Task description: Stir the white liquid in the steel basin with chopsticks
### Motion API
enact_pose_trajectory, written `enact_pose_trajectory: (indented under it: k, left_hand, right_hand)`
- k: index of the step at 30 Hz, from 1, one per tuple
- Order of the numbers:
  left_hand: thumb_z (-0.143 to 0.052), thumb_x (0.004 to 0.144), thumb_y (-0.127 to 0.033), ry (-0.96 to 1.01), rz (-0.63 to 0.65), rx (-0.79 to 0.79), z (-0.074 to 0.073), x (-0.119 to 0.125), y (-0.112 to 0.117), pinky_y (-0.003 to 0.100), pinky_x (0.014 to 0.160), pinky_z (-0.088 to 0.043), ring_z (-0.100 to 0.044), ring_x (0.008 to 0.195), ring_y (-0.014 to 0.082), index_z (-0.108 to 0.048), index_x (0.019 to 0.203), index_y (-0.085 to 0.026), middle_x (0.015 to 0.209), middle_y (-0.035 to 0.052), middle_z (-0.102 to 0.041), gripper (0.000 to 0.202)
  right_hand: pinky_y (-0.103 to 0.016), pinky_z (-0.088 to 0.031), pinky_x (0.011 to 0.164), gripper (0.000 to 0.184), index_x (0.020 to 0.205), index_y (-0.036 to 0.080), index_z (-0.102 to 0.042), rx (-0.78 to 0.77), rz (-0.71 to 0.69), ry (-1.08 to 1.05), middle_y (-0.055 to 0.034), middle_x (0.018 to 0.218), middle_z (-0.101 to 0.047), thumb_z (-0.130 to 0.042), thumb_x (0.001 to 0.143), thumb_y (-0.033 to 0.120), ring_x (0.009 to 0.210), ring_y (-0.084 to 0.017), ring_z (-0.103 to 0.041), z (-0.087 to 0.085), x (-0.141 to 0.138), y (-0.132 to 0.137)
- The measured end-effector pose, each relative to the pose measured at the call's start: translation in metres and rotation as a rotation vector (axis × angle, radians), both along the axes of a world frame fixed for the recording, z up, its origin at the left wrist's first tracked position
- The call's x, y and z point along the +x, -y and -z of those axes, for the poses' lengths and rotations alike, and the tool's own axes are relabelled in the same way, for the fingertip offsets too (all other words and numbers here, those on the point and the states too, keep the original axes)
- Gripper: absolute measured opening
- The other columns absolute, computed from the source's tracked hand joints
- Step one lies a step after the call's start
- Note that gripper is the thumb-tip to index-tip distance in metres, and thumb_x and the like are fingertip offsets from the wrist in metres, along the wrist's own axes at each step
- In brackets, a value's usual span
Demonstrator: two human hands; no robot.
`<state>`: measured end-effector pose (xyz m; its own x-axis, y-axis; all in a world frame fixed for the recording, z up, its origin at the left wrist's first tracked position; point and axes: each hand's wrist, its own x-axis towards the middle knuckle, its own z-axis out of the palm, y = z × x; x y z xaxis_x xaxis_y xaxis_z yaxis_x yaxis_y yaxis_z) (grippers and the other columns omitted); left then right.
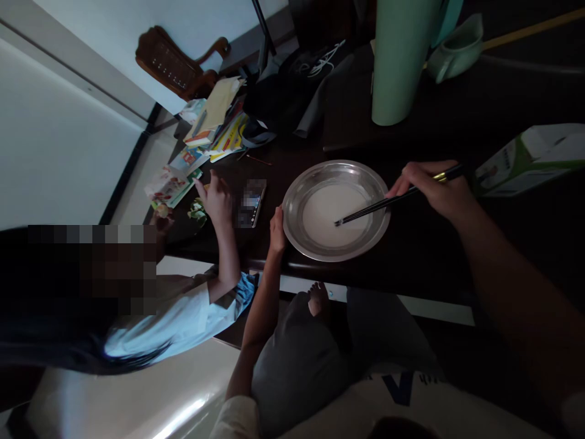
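Observation:
A shiny metal bowl [292, 228] stands on the dark table, with a pale, milky liquid [329, 210] in its bottom. My left hand [276, 230] grips the bowl's left rim, fingers on its outer side. Above the right rim, my right hand [429, 183] is closed on a pair of black chopsticks [379, 205] with gold bands near the top. Their tips dip into the liquid near the middle of the bowl. Part of the left thumb is hidden.
Left of the bowl lies a phone [251, 204], beside another person's raised hand [217, 198]. Books and papers [219, 122] are piled farther back. A tall green cylinder [400, 67], a green pitcher [457, 52] and a green-white carton [525, 158] stand to the right.

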<state>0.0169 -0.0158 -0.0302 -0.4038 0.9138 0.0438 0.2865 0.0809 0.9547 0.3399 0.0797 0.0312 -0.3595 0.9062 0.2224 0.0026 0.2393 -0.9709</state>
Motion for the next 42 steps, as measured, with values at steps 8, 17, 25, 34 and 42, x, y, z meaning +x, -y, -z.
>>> enact_pose_trajectory:
  k: [8, 17, 25, 34, 42]
  left_hand:
    - [-0.040, 0.084, -0.077, 0.014, -0.010, 0.001, -0.003, 0.002, 0.001, 0.040, 0.106, -0.044, -0.061, 0.120, 0.0276, -0.071, 0.114, -0.017, 0.113, 0.0083, -0.074, 0.074]
    - [-0.040, 0.083, -0.079, 0.006, -0.010, 0.001, -0.004, 0.003, 0.002, 0.041, 0.107, -0.044, -0.061, 0.120, 0.0282, -0.071, 0.114, -0.017, 0.116, 0.0084, -0.073, 0.076]
    - [-0.039, 0.085, -0.076, -0.015, -0.010, -0.002, -0.007, 0.004, 0.003, 0.041, 0.106, -0.045, -0.062, 0.117, 0.0276, -0.071, 0.115, -0.017, 0.116, 0.0089, -0.073, 0.073]
    - [-0.039, 0.087, -0.073, 0.019, -0.005, 0.006, -0.005, 0.004, 0.003, 0.042, 0.107, -0.045, -0.062, 0.119, 0.0275, -0.071, 0.116, -0.017, 0.115, 0.0091, -0.073, 0.070]
    - [-0.039, 0.084, -0.077, 0.000, -0.009, -0.008, -0.004, 0.003, 0.004, 0.041, 0.106, -0.046, -0.062, 0.119, 0.0283, -0.071, 0.115, -0.016, 0.116, 0.0091, -0.073, 0.076]
  right_hand:
    - [-0.039, -0.050, 0.083, 0.030, 0.061, 0.024, -0.068, 0.064, 0.068, 0.073, -0.0015, 0.074, -0.075, -0.059, 0.090, 0.031, 0.079, -0.019, -0.071, 0.005, -0.001, 0.000]
    - [-0.039, -0.050, 0.082, 0.023, 0.066, 0.026, -0.071, 0.098, -0.018, 0.142, -0.0005, 0.078, -0.077, -0.061, 0.087, 0.029, 0.083, -0.020, -0.068, 0.002, -0.005, 0.004]
    - [-0.037, -0.053, 0.074, 0.040, 0.056, 0.024, -0.064, 0.036, 0.080, 0.008, -0.0021, 0.063, -0.071, -0.055, 0.092, 0.039, 0.065, -0.019, -0.070, 0.000, 0.003, 0.000]
    - [-0.038, -0.050, 0.083, 0.026, 0.065, 0.025, -0.071, 0.092, 0.071, 0.116, -0.0017, 0.078, -0.076, -0.060, 0.088, 0.028, 0.082, -0.020, -0.070, 0.002, 0.003, -0.001]
    - [-0.036, -0.051, 0.079, 0.028, 0.062, 0.024, -0.069, 0.050, -0.016, 0.104, -0.0015, 0.074, -0.076, -0.059, 0.088, 0.028, 0.077, -0.019, -0.070, 0.000, 0.000, 0.004]
